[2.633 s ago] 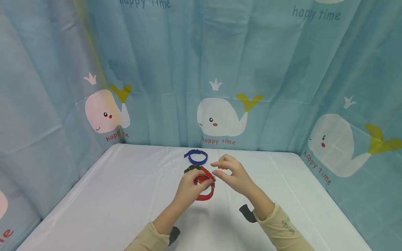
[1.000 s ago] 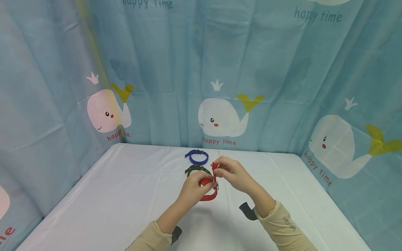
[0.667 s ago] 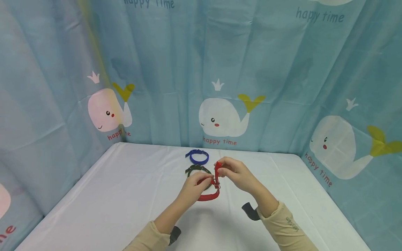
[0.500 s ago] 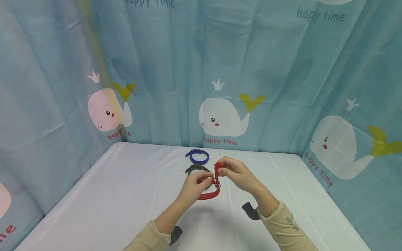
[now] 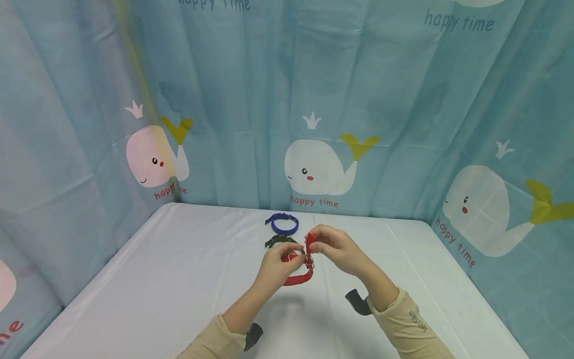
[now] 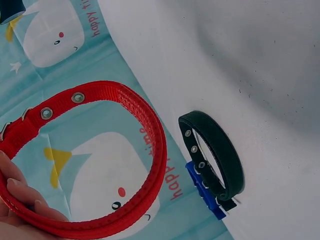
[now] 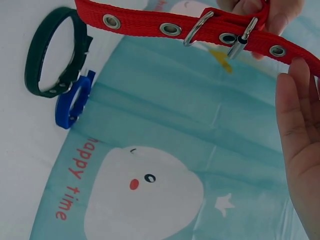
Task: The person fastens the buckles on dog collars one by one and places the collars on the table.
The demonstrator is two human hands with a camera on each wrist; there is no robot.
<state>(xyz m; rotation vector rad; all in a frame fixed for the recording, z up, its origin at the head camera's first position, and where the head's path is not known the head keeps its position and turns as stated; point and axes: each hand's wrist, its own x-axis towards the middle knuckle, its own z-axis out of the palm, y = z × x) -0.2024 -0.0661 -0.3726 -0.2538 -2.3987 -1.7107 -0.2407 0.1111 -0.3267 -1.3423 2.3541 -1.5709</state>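
Note:
A red collar (image 5: 299, 280) with metal eyelets is held in the air between both hands. My left hand (image 5: 277, 264) pinches it beside the buckle; in the left wrist view its fingers (image 6: 22, 192) lie along the band. My right hand (image 5: 336, 249) pinches the strap's free end, which stands upright in the head view. The right wrist view shows the strap passing through the metal buckle (image 7: 243, 40), the prong at an eyelet. A dark green collar (image 5: 274, 240) lies on the table behind the left hand, partly hidden by it.
A blue collar (image 5: 284, 232) lies farther back, just beyond the green one. The white-covered table (image 5: 179, 269) meets a blue curtain (image 5: 242, 164) with whale prints at its back and sides. Dark wrist mounts (image 5: 358, 302) stick out from the sleeves.
At first my right hand was apart from the red collar; it then took the strap end and raised it upright. Over the last half second both hands have hardly moved.

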